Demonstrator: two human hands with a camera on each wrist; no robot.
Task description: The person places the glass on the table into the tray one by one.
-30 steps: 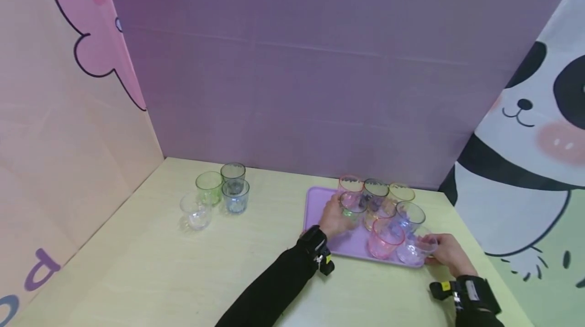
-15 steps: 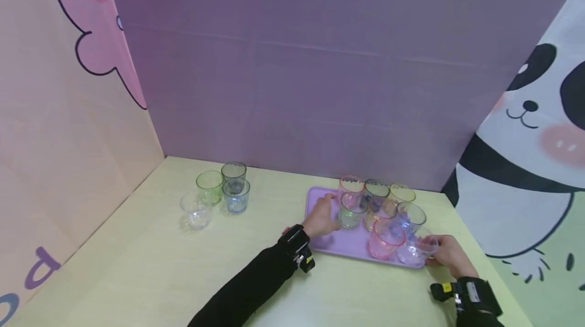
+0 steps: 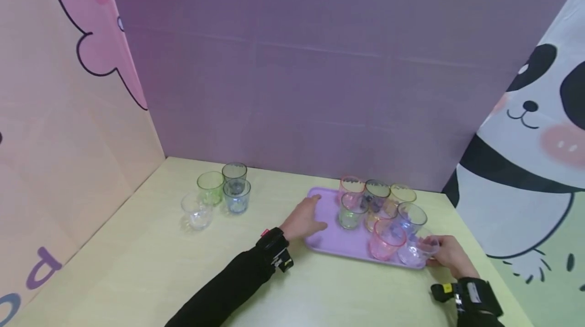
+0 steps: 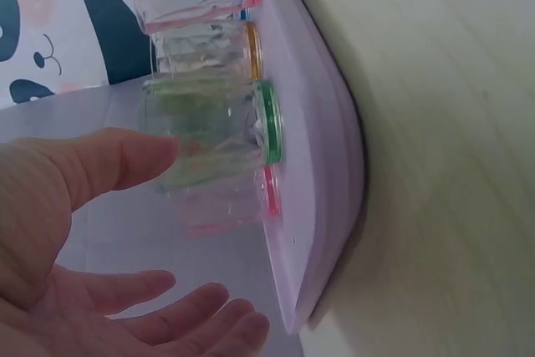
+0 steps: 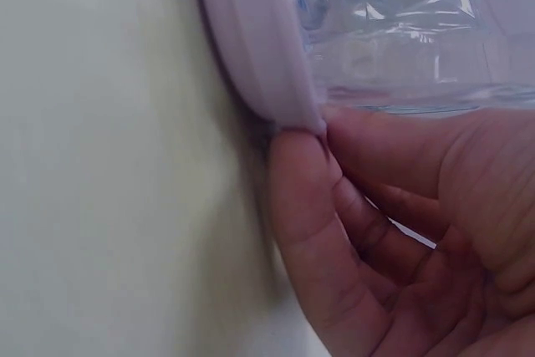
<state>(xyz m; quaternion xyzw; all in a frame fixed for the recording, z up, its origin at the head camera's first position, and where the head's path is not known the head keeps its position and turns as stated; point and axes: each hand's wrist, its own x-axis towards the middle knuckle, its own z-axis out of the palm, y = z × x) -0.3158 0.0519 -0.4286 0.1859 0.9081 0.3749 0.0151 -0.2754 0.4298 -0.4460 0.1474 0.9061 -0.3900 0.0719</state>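
A purple tray (image 3: 332, 246) bears several clear tinted glasses. My left hand (image 3: 302, 219) is over the tray's left end, thumb and fingers spread with nothing between them. Just right of it stands a green glass (image 3: 351, 214); in the left wrist view this green glass (image 4: 213, 123) is beyond my thumb. At the tray's front right corner my right hand (image 3: 450, 253) pinches the rim between thumb and finger, as the right wrist view shows on the tray edge (image 5: 263, 48). A clear glass (image 3: 415, 251) stands right beside those fingers, with a pink glass (image 3: 386, 240) to its left.
On the left of the table (image 3: 137, 261) stand a clear glass (image 3: 197, 213), a green-tinted glass (image 3: 210, 187), a grey glass (image 3: 234, 170) and a blue glass (image 3: 237, 199). A purple backdrop (image 3: 292, 88) rises behind the table, with printed side panels at left and right.
My left hand has let go of the green glass on the tray and drawn back to the left, its fingers opening. The right hand stays at the tray's corner.
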